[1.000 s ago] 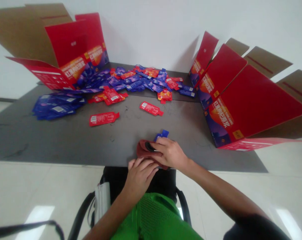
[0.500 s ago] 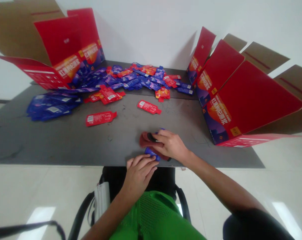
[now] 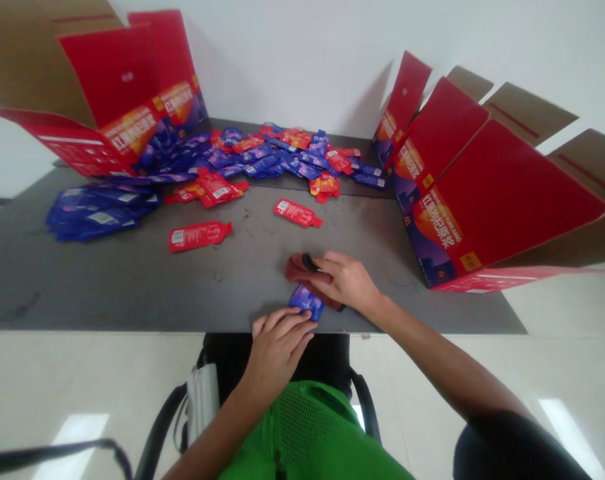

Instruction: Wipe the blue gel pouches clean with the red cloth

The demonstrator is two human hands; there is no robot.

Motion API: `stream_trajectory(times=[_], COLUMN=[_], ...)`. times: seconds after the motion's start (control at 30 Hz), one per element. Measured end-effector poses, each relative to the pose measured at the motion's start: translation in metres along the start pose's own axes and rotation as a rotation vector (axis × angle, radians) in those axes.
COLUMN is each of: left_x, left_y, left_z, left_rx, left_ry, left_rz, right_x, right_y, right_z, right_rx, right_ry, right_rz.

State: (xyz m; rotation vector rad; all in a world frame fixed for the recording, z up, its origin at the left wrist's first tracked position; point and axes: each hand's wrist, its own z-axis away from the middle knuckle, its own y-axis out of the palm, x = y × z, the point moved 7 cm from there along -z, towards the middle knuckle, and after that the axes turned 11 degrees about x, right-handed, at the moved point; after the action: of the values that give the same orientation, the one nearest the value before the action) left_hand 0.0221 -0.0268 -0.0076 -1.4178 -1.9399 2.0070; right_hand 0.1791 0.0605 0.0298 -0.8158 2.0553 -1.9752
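Observation:
A blue-purple sachet (image 3: 307,303) lies on the grey table near its front edge. My left hand (image 3: 281,337) holds it down, the fingertips pressed on its lower left edge. Closed around a bunched reddish-brown cloth (image 3: 298,268) with black edging, my right hand (image 3: 349,283) rests just above and to the right of the sachet. The cloth covers part of the sachet's upper side. Beyond my hands lie two single red sachets, one in the middle (image 3: 297,213) and one to the left (image 3: 200,236).
A heap of blue and red sachets (image 3: 277,157) spreads along the back wall. At the left lies a stack of blue sachets (image 3: 95,217). Open red cartons stand at the left (image 3: 127,87) and right (image 3: 472,173), their flaps sticking out over the table.
My right hand and the cloth have shifted slightly up and to the right, so more of the blue sachet shows. My left hand stays almost in place.

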Motion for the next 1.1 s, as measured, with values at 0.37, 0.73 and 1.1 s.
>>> stream_trajectory(times=[0.37,0.73,1.1], left_x=[0.002,-0.011,-0.004], left_y=[0.001,-0.011,-0.018], left_z=[0.001,-0.008,-0.118], left_rx=[0.004,0.05,0.069], left_ry=[-0.027,0.026,-0.163], left_rz=[-0.032,-0.042,-0.265], right_x=[0.044,-0.074,-0.108], right_y=[-0.007,-0.038,-0.066], right_z=[0.016,-0.007,0.039], right_rx=[-0.005,-0.154,-0.551], right_ry=[-0.142,0.239,0.318], right_rz=[-0.017,0.158,-0.097])
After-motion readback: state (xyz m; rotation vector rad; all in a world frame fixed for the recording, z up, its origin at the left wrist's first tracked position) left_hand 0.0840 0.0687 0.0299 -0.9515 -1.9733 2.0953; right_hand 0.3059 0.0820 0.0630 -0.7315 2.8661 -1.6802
